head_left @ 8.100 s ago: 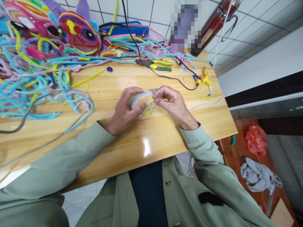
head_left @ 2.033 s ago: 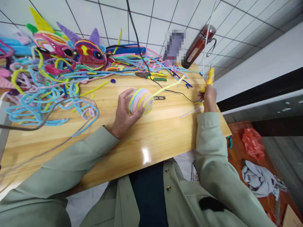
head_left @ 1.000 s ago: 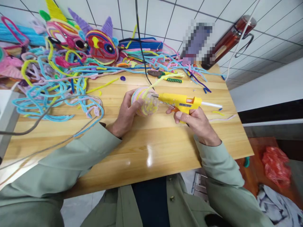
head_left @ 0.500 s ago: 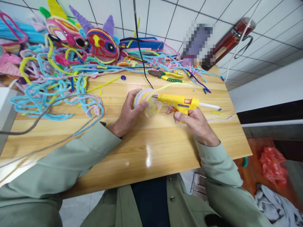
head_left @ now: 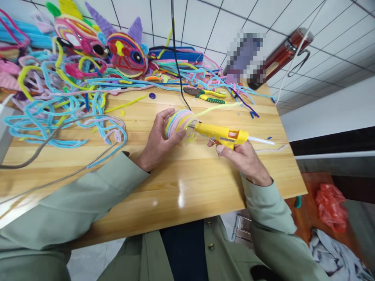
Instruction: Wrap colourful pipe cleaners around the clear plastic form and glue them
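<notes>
My left hand is wrapped round a clear, rounded plastic piece banded with pipe cleaners in pink, yellow and blue. From its top a loose yellow pipe cleaner sticks out to the right. In my right hand is a yellow hot glue gun, gripped by its handle, with a translucent glue stick jutting from the rear. The gun's metal nozzle meets the wrapped side of the plastic piece. Whether glue is coming out is too small to tell.
Tangled pipe cleaners cover the table's left. Two decorated masks lean at the back wall. Yellow-green pliers lie beyond my hands. A red thermos stands back right. A black cord hangs down behind the plastic piece.
The plastic piece has turned a little in my left hand, showing more of its banded side. The glue gun has tilted and dropped slightly, its nozzle lower on the bands.
</notes>
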Motion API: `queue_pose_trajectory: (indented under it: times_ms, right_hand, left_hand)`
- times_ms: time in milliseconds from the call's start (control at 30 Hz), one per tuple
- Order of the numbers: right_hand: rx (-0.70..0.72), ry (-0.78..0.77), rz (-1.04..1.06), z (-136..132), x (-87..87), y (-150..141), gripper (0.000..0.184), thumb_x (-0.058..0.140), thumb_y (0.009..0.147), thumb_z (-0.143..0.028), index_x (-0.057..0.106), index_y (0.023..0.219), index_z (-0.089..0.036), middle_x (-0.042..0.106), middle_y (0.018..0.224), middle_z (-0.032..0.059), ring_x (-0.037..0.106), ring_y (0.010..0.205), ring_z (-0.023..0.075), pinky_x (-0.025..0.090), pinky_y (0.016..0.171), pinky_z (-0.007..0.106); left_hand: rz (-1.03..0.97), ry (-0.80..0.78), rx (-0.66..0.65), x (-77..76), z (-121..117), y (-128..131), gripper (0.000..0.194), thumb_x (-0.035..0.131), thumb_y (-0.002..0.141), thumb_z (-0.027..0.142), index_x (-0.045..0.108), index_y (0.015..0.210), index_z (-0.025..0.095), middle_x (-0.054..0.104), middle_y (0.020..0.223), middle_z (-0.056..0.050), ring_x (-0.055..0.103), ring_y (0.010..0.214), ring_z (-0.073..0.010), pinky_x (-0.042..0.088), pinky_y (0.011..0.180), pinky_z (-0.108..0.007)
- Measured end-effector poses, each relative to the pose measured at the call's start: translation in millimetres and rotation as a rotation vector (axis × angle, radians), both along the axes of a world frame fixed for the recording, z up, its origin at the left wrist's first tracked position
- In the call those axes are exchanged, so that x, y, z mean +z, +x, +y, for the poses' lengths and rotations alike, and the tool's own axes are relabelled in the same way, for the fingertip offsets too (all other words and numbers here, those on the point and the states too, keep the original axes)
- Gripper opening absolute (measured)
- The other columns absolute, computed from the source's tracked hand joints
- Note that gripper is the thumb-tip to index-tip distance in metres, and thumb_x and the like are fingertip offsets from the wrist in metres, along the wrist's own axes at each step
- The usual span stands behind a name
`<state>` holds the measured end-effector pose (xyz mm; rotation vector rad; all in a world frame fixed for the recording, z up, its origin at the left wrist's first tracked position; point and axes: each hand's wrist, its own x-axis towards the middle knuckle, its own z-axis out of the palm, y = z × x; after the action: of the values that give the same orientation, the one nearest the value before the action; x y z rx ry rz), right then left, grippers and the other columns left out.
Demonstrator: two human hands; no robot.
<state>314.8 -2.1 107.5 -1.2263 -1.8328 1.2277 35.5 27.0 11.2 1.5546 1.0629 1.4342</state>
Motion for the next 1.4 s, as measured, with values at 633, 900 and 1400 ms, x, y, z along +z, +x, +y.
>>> queue_pose_trajectory:
  times_ms: [633,900,1400]
  right_hand:
    - [0.005,0.089,-0.163,-4.0,1.4,4.3,0.042,0.071,0.106,-0.06,0.081,0.124,-0.024,0.084,0.118,0.0074,0.079,0.109,0.0288,0.064,0.104,0.047]
    - [-0.006,0.13,-0.188,-3.0,2.6,3.8,0.039,0.069,0.106,-0.062,0.079,0.115,-0.025,0.082,0.108,0.006,0.075,0.099,0.0271,0.062,0.093,0.044]
    - [-0.024,0.156,-0.211,-3.6,4.3,5.3,0.041,0.068,0.106,-0.065,0.077,0.105,-0.025,0.078,0.1,0.005,0.071,0.093,0.026,0.06,0.089,0.043]
  left_hand:
    - [0.004,0.041,0.044,1.0,-3.0,2.2,0.078,0.082,0.095,0.074,0.054,0.151,0.028,0.063,0.154,-0.013,0.063,0.145,-0.036,0.052,0.128,-0.058]
    - [-0.014,0.019,0.028,2.3,-4.0,2.6,0.075,0.081,0.095,0.074,0.055,0.149,0.029,0.063,0.153,-0.012,0.064,0.143,-0.0359,0.054,0.127,-0.059]
    - [-0.036,-0.007,0.003,2.7,-4.4,2.2,0.071,0.081,0.096,0.073,0.056,0.149,0.033,0.064,0.153,-0.011,0.065,0.144,-0.0352,0.053,0.13,-0.058]
